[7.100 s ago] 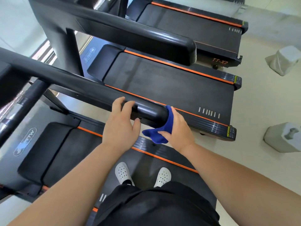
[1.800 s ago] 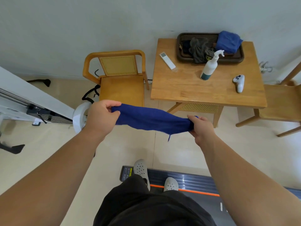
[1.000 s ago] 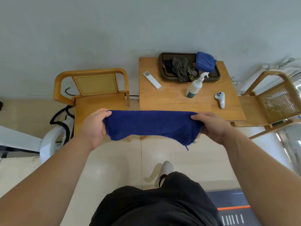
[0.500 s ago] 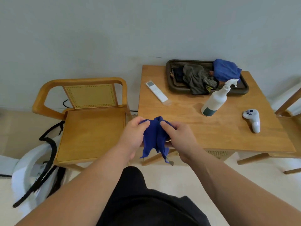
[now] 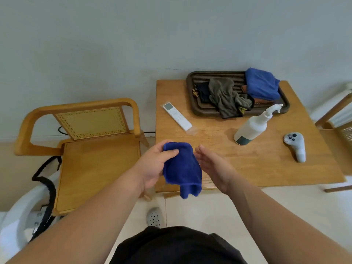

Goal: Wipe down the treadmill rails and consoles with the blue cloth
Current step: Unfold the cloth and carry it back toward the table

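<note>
Head view: blue cloth (image 5: 182, 166) folded, hanging from left hand (image 5: 152, 166), thumb curled over top edge, above near edge of table (image 5: 247, 168). Right hand (image 5: 213, 168) just right of grip, flat, fingers straight, holding nothing; contact with cloth unclear. Beyond grip: remote (image 5: 177, 116). Right-beyond: spray bottle (image 5: 251, 128), controller (image 5: 295, 147). Chair (image 5: 95, 164) left of grip.

Home-like room: wooden table (image 5: 257, 164), cane chair (image 5: 99, 164), remote control (image 5: 177, 116).
</note>
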